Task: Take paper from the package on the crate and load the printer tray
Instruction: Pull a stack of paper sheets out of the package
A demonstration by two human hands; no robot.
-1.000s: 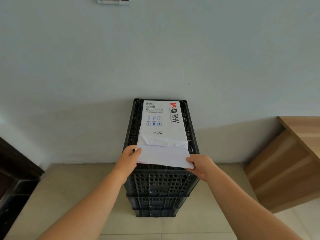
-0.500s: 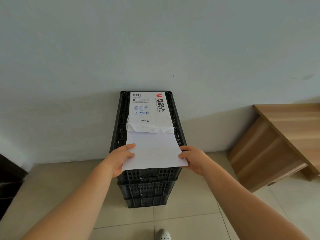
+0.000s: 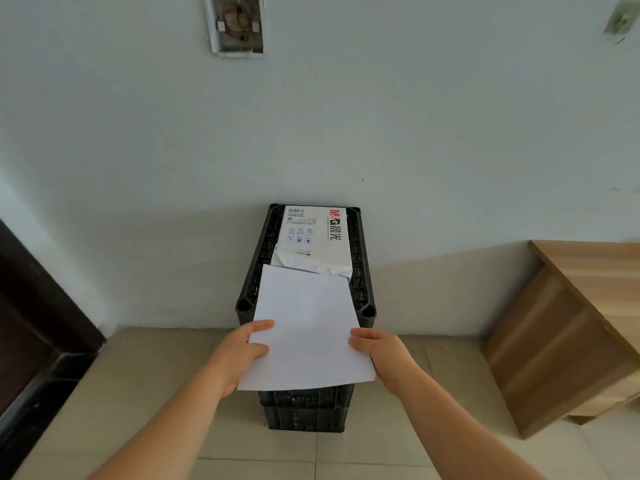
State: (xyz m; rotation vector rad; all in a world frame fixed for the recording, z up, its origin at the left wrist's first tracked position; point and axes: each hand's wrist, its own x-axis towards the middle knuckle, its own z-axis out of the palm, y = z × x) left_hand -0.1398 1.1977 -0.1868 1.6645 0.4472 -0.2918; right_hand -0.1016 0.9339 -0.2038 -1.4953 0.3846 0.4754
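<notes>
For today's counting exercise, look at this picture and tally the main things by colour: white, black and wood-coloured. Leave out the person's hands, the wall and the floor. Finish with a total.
White: 2, the held paper and the opened paper package
Black: 1, the stacked plastic crates, taken as one stack
Wood-coloured: 1, the wooden furniture on the right
Total: 4

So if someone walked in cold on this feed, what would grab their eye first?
Most likely the white paper at centre frame, held at its near end by the left hand and right hand, its far edge at the torn mouth of the package. Next, the black crate under it against the wall, then the open wall box with bare wires at the top.
</notes>
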